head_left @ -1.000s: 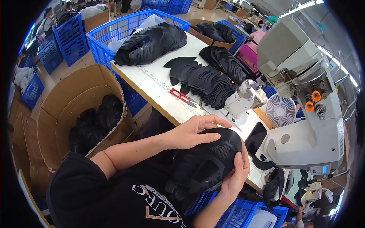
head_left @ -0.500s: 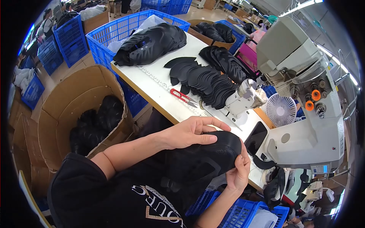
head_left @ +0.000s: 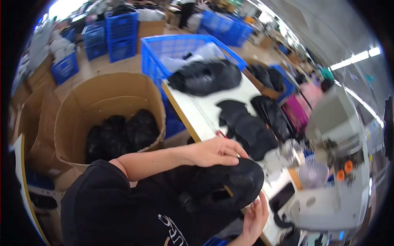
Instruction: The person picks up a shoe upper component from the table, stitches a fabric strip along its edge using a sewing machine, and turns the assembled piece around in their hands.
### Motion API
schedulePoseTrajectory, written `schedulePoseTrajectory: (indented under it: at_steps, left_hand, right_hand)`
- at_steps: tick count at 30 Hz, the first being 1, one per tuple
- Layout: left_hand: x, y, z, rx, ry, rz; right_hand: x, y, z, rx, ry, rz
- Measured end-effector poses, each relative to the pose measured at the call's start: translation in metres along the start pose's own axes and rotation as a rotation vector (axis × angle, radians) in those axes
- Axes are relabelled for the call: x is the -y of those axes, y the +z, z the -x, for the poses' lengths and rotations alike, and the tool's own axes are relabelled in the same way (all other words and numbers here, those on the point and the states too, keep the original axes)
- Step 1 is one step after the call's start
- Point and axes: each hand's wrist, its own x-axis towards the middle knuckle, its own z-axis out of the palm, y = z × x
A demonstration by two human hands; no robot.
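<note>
Busy workshop here, with a white table [head_left: 192, 107] sitting between a big cardboard box [head_left: 107, 88] and a pale sewing machine [head_left: 334, 110]. The left hand [head_left: 213, 151] is pinching the top edge of a rounded black piece [head_left: 251, 176], which is hanging in front of the person's shirt [head_left: 106, 205]. Right hand's [head_left: 254, 217] curling loosely by its lower edge, can't tell if it's touching.
</note>
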Motion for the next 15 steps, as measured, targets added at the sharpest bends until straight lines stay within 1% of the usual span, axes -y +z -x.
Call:
schedulePoseTrajectory:
  at_steps: [1, 2, 3, 4, 6, 7, 8, 10, 12, 13, 15]
  left_hand:
    - [-0.014, -0.021, 0.007, -0.121, 0.048, -0.113]
    - [-0.03, -0.046, 0.014, -0.233, 0.09, -0.218]
    - [-0.052, -0.068, 0.021, -0.321, 0.077, -0.244]
    - [-0.063, -0.097, 0.022, -0.394, 0.186, -0.346]
    - [-0.086, -0.152, 0.018, -0.563, 0.256, -0.446]
    - [-0.093, -0.178, 0.012, -0.651, 0.286, -0.507]
    - [-0.095, -0.211, 0.004, -0.735, 0.273, -0.582]
    - [-0.089, -0.27, -0.019, -0.783, 0.271, -0.607]
    - [-0.067, -0.321, -0.052, -0.788, 0.243, -0.58]
    - [-0.057, -0.336, -0.067, -0.778, 0.249, -0.644]
    - [-0.045, -0.358, -0.097, -0.758, 0.278, -0.771]
  right_hand:
    - [-0.001, 0.005, -0.001, -0.115, 0.013, 0.066]
    - [0.005, 0.006, 0.002, -0.228, 0.116, 0.119]
    - [0.004, 0.001, 0.001, -0.226, 0.136, 0.138]
    - [0.005, 0.0, -0.004, -0.231, 0.153, 0.158]
    - [0.012, 0.018, -0.007, -0.32, 0.2, 0.253]
    - [0.012, 0.024, -0.012, -0.362, 0.217, 0.238]
    - [0.006, 0.007, -0.016, -0.271, 0.228, 0.269]
    - [0.002, 0.001, -0.022, -0.208, 0.23, 0.309]
    - [0.007, 0.014, -0.025, -0.214, 0.266, 0.318]
    - [0.01, 0.019, -0.027, -0.223, 0.282, 0.323]
    - [0.011, 0.02, -0.035, -0.221, 0.248, 0.449]
